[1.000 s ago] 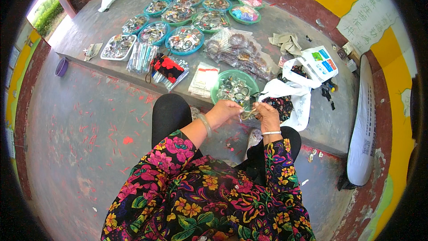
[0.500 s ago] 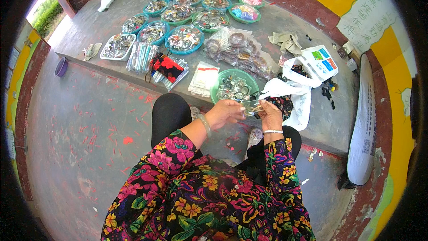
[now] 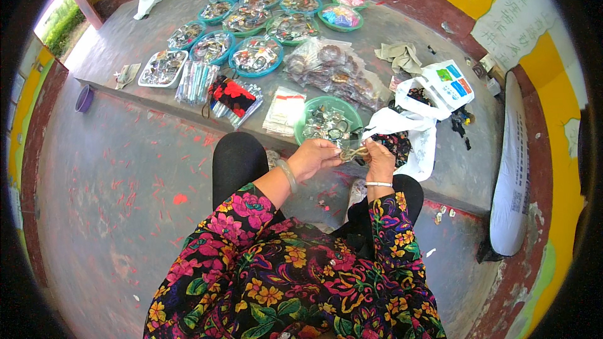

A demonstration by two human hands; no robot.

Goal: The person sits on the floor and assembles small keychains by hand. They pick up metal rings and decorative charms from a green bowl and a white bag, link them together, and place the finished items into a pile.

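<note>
- Probably very light and pliant, the small tan looped piece (image 3: 355, 152) sits just right of the frame's centre, held between two hands; its exact kind is too small to tell.
- What looks like thin clear film lies about it; that would be slick and easily creased, so a fingertip pinch at an edge should serve better than a full grasp.
- The left hand (image 3: 313, 158) has thumb and fingers pinched together at the piece's left end.
- The right hand (image 3: 380, 162) grips its right end between thumb and fingers, the likeliest firm hold, since the tan part looks sturdier than film.
- Just above them, the green basin (image 3: 328, 101) holds small packets.
- Right of centre, a white plastic bag (image 3: 427, 154) gapes around dark patterned stuff (image 3: 396, 144), near the right hand.
- Farther out, toward the upper left, a blue basin (image 3: 254, 75) holds more packets.
</note>
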